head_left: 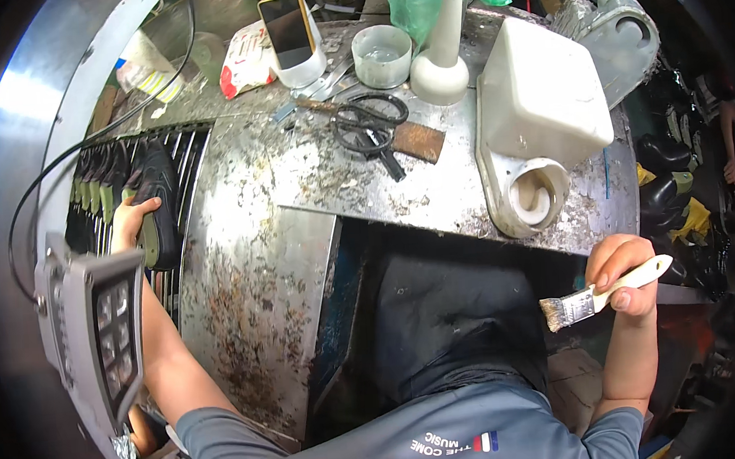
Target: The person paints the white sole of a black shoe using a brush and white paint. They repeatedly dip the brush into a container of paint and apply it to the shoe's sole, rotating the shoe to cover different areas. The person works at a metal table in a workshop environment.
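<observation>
In the R hand (623,273), at the near R edge of the table, a flat paintbrush w/ cream handle and metal ferrule (581,305) is pinched btwn thumb and curled fingers. Its bristles are pointed L, brownish and clumped; the ferrule is smeared.

On the far L, a black shoe w/ olive-green sole parts (160,192) is held by the L hand (135,217), thumb laid on it, other fingers partly hidden. It is seen at the R end of a row of similar dark shoes (99,174) over a rack of metal bars (183,207); whether it's lifted can't be told. Its upper looks dark & matte.

On the stained metal table (239,187), a white plastic box-shaped tank (544,84) is joined to a round open cup (541,177), in which whitish matter is seen; liquid or not, can't be told. Black-handled scissors (361,129) are set beside a rusty brown plate (419,142).

Farther back, an opaque white bottle w/ long tapered neck (440,78) is placed next to a round translucent tub (382,56); bottle contents hidden, tub contents unclear. A phone (288,32) is propped at a whitish container (303,69), a red-and-white packet (248,60) alongside.
</observation>
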Demonstrator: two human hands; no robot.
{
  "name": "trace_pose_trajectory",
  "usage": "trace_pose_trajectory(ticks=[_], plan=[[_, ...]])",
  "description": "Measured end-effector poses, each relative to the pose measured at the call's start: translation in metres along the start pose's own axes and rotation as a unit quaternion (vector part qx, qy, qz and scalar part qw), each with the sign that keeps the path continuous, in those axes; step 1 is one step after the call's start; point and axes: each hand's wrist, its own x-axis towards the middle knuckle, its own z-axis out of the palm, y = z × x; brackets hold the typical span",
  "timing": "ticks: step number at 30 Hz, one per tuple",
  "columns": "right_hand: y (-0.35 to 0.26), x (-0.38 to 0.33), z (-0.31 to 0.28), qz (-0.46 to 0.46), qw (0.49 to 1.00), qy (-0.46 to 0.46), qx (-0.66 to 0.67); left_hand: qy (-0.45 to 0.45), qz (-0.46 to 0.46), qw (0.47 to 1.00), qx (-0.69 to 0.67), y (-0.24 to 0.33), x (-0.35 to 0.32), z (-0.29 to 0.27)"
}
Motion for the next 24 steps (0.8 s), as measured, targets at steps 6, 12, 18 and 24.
trace_pose_trajectory(ticks=[6, 12, 18, 24], plan=[[0.007, 0.011, 0.007, 0.042, 0.997, 0.035, -0.047, 0.178, 0.046, 0.976, 0.12, -0.024, 0.039, 0.037], [0.014, 0.015, 0.016, 0.008, 0.999, 0.001, -0.039, 0.183, 0.09, 0.953, 0.224, -0.037, 0.034, 0.04], [-0.014, -0.03, 0.012, 0.055, 0.987, 0.11, -0.105, 0.275, 0.193, 0.894, 0.295, -0.044, -0.03, 0.069], [0.001, -0.089, -0.067, -0.019, 0.85, 0.316, -0.421, 0.327, 0.319, 0.836, 0.304, -0.022, -0.133, 0.102]])
